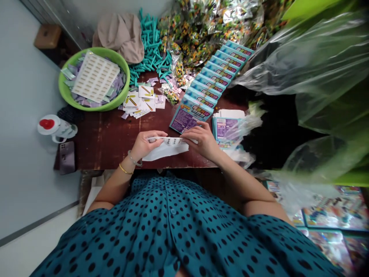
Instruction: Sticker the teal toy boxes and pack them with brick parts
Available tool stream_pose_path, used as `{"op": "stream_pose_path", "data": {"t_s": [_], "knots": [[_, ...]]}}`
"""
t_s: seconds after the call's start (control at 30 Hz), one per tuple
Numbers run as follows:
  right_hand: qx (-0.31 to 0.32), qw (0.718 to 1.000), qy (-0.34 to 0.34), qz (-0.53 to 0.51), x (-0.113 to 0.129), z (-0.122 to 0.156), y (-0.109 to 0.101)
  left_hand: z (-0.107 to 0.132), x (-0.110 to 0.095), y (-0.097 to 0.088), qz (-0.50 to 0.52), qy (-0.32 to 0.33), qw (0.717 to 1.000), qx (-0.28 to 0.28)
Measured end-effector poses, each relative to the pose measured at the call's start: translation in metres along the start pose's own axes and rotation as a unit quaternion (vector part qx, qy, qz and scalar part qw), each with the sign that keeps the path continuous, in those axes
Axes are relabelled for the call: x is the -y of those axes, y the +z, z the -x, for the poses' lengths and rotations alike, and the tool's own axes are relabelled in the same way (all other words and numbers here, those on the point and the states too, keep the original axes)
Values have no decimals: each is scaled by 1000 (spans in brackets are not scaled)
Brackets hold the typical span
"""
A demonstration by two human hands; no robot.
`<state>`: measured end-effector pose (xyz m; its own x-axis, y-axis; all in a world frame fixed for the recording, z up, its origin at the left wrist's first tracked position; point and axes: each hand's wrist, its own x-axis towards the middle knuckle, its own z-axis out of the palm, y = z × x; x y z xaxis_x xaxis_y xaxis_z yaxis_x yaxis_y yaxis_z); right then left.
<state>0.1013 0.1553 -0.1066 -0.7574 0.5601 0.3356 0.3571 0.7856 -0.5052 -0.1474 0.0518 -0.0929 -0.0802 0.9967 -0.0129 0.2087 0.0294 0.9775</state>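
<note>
Both my hands hold one white paper sheet (165, 148) over the near edge of a dark wooden table (109, 138). My left hand (144, 144) pinches its left end, fingers curled. My right hand (201, 140) grips its right end, fingers closed over the top. The sheet bears small printed marks along its upper edge. Just beyond my right hand lies a row of overlapping blue printed cards (210, 82), running diagonally away to the upper right.
A green basin (67, 92) with a sticker sheet and small packets sits far left. Loose small cards (141, 100), teal plastic pieces (152, 50), bags of coloured bits (201, 27) and large clear plastic bags (317, 77) crowd the back and right. A phone (67, 157) and a tape dispenser (54, 127) lie left.
</note>
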Motion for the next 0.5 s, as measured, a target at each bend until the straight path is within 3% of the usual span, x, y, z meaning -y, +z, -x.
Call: {"op": "stream_pose_path", "data": {"t_s": [0.13,0.23,0.3,0.37,0.5], "knots": [[-75,995,-29,59,12,13,5,2,1,0,57,-54,997,-29],[-117,982,-112,101,37,30,5,3,7,-8,118,-89,985,-91],[-124,980,-136,74,52,35,2,3,9,-12,133,-101,981,-102],[-129,988,-88,12,57,28,-1,3,8,-12,115,-99,985,-79],[-108,988,19,-113,44,3,4,1,1,-3,76,-81,993,-39]]}}
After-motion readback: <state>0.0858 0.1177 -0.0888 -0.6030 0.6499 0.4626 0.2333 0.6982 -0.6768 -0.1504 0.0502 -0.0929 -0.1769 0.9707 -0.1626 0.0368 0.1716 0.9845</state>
